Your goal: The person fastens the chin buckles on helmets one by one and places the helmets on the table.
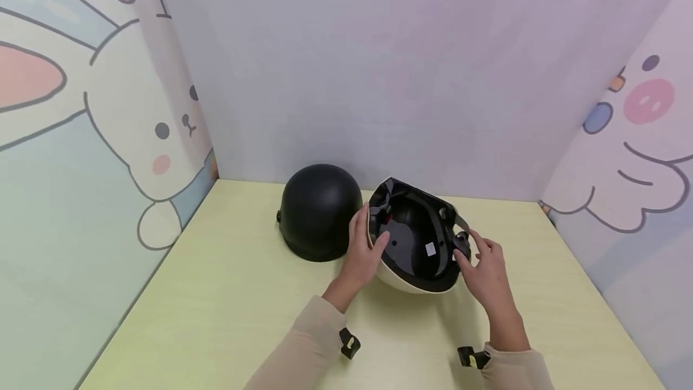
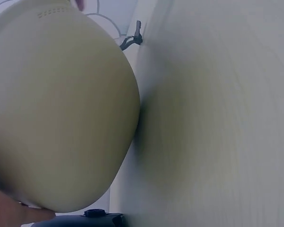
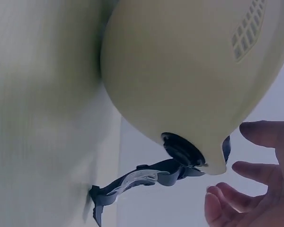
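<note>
A cream helmet (image 1: pixel 402 283) lies tipped on its rounded shell, its black padded inside facing up and toward me. My left hand (image 1: pixel 364 256) grips its left rim, thumb on the inner side and fingers outside. The left wrist view shows the smooth shell (image 2: pixel 71 109) with a finger along its lower edge. At the right rim is my right hand (image 1: pixel 487 269), thumb and fingers spread on either side of a black strap fitting (image 1: pixel 461 244). In the right wrist view its fingertips are right beside the rim, and a black strap (image 3: pixel 146 176) hangs down to the table.
A black helmet (image 1: pixel 322 209) stands dome up just left of the cream one, near my left fingers. The pale yellow table (image 1: pixel 227 318) meets a plain back wall (image 1: pixel 379 77). Side walls carry a cartoon rabbit (image 1: pixel 157 95) and other drawings.
</note>
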A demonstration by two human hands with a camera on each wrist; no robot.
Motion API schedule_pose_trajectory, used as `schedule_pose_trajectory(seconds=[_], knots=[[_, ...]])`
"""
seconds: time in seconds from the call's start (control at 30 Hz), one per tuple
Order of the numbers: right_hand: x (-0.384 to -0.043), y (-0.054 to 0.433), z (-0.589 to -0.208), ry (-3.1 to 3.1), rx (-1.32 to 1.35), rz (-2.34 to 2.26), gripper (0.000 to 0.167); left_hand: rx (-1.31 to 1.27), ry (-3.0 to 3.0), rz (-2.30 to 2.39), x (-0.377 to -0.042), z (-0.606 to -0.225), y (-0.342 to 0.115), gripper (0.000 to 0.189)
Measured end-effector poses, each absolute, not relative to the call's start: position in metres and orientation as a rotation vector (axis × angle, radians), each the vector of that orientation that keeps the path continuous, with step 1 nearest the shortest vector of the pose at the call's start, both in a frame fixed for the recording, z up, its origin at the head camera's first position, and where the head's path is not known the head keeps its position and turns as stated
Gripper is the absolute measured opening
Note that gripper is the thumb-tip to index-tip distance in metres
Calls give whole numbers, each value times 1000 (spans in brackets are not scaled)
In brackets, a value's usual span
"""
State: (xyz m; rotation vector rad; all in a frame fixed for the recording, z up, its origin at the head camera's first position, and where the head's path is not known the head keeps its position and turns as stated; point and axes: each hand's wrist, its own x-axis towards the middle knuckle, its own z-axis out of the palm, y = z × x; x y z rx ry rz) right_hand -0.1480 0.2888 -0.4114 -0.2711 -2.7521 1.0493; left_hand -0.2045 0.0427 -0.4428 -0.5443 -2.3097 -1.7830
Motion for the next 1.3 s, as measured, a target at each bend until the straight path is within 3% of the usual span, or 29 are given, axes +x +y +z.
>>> schedule_pose_trajectory(seconds=[0.3, 0.67, 1.3], knots=[[-146, 293, -424, -2826, -257, 1033, 60, -492, -2378, -1837, -194, -449, 32, 80], [-137, 284, -418, -2802, -264, 996, 56, -352, -2538, -1740, -181, -452, 19, 73], [-123, 281, -411, -2790, -241, 999, 56, -370, -2649, -1635, -164, -444, 12, 72]])
